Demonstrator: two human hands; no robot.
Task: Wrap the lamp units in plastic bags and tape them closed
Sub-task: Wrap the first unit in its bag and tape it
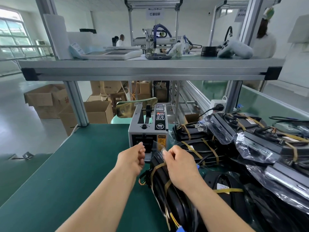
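A black lamp unit (168, 190) in a clear plastic bag lies on the green table (66, 164) in front of me, banded with brownish tape and trailing coloured wires. My right hand (179, 162) rests on its far end and pinches a clear piece of tape (159, 145) between thumb and fingers. My left hand (133, 158) hovers by the outlet of the grey tape dispenser (148, 127), fingers loosely curled; whether it holds anything I cannot tell.
Several bagged lamp units (250, 144) are piled to the right, reaching the table's right edge. An aluminium shelf (150, 69) crosses overhead with tools on it. Cardboard boxes (50, 101) stand on the floor behind. A power strip (217, 106) sits by the right post.
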